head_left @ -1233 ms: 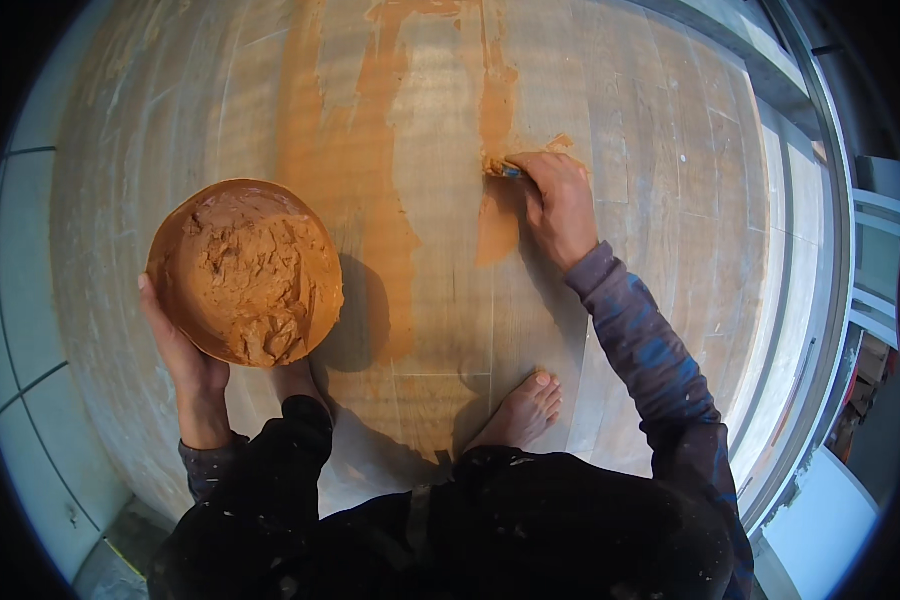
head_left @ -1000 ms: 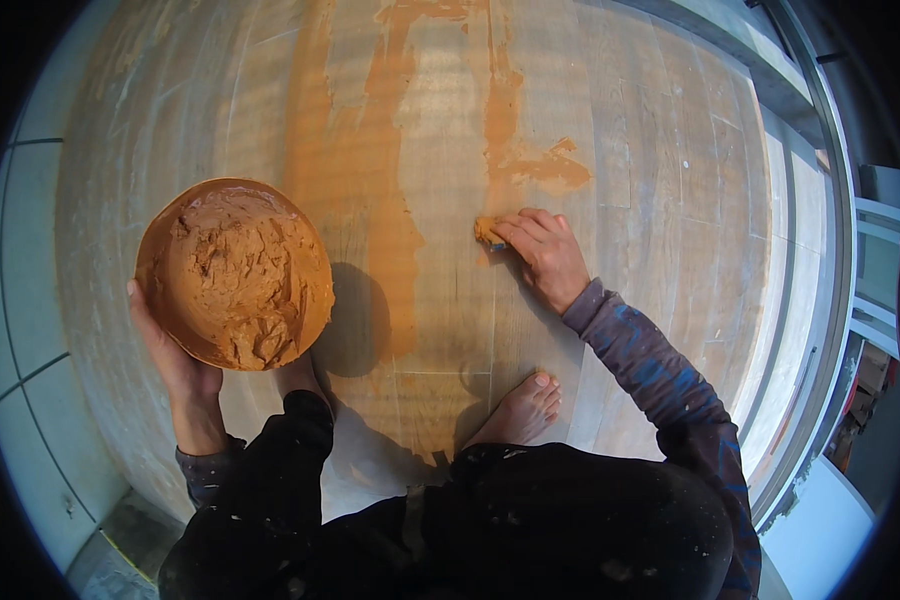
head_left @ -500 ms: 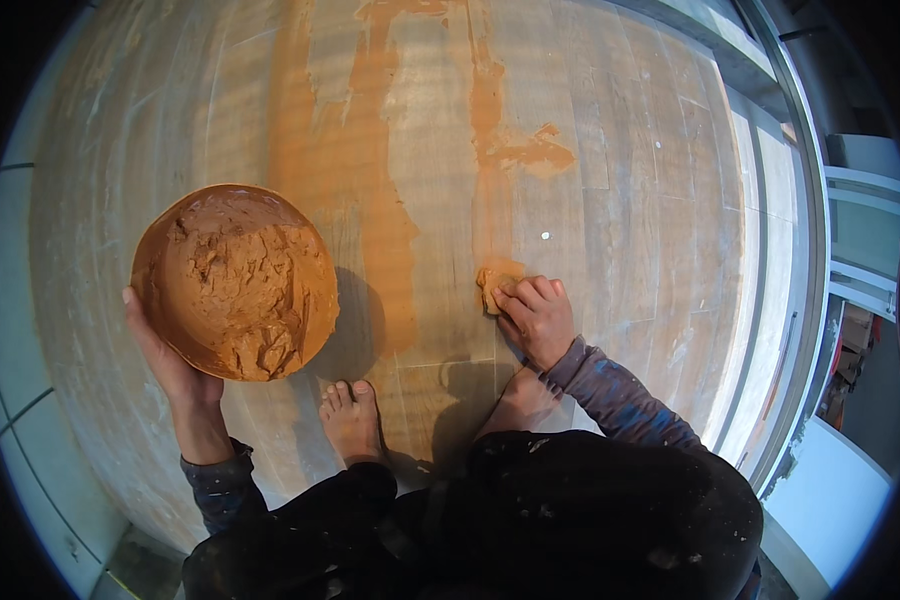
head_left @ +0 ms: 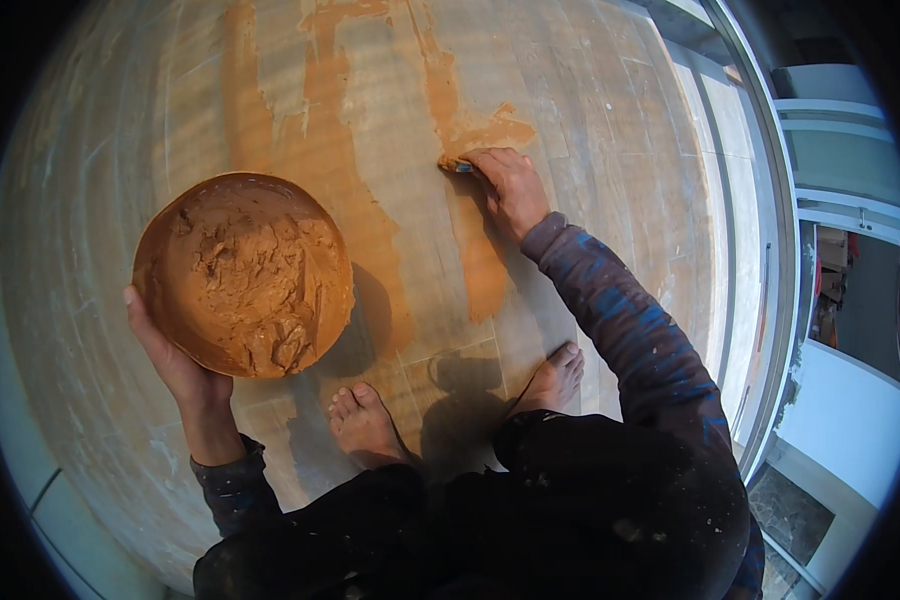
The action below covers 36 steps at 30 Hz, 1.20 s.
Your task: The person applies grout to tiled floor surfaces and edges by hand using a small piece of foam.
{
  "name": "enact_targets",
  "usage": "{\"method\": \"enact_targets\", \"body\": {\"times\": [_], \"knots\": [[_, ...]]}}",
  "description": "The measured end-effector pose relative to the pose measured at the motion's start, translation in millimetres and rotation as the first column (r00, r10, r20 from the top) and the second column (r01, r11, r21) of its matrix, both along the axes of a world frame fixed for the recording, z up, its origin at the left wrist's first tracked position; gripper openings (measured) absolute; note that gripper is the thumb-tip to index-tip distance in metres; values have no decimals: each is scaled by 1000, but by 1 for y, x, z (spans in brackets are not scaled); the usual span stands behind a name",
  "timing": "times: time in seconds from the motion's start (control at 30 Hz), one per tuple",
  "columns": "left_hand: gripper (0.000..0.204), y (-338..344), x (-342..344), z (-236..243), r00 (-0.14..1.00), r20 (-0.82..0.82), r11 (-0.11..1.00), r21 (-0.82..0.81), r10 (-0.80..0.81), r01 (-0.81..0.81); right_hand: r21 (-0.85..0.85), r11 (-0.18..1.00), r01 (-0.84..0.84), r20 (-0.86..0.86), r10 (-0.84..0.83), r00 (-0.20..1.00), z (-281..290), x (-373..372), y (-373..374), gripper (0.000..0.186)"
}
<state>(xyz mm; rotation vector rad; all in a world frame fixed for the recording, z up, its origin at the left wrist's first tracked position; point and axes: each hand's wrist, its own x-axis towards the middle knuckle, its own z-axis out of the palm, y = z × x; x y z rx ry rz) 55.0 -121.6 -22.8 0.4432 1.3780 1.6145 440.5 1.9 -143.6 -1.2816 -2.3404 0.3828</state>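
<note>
My left hand (head_left: 170,355) holds a round bowl (head_left: 242,275) of thick orange-brown paste from beneath and along its left side. My right hand (head_left: 505,190) is closed on a small spreader (head_left: 456,165) smeared with the paste, with a bit of blue showing, pressed against the wood-look plank floor (head_left: 600,220). A fresh patch of orange paste (head_left: 482,280) stretches below it along a seam. Older orange streaks (head_left: 325,100) run up the floor to the left and above.
My bare feet (head_left: 368,425) stand below the bowl and the paste patch. A pale tiled strip (head_left: 55,500) runs along the left edge. A metal sliding-door track (head_left: 778,250) borders the right, with pale panels (head_left: 835,420) and stacked items (head_left: 830,290) beyond it.
Since half a second ago my right hand has moved up the floor, and orange paste now covers the seam below it. The whole view has shifted somewhat; the bowl stays in my left hand.
</note>
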Motion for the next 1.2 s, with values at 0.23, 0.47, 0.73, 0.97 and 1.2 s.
{"method": "enact_targets", "body": {"times": [0.23, 0.47, 0.73, 0.97, 1.2], "knots": [[63, 7, 4, -3, 997, 49, 998, -9, -65, 66, -221, 958, -181, 210, 228, 951, 16, 56, -197, 48], [63, -13, 54, -9, 998, -23, 999, -13, -50, 50, -260, 952, -160, 152, 204, 967, 24, 102, -233, 47], [65, -47, 69, -8, 996, -40, 997, 13, -80, 81, -129, 944, -304, 22, 309, 951, -26, 75, -283, 41], [67, -70, 58, 2, 993, -115, 1000, -12, 20, -22, -157, 983, -94, -85, 81, 993, 12, 57, -240, 41], [64, -86, 44, 24, 997, -74, 999, 46, 13, -10, 3, 816, -579, 13, 578, 816, -19, 24, -302, 26]]}}
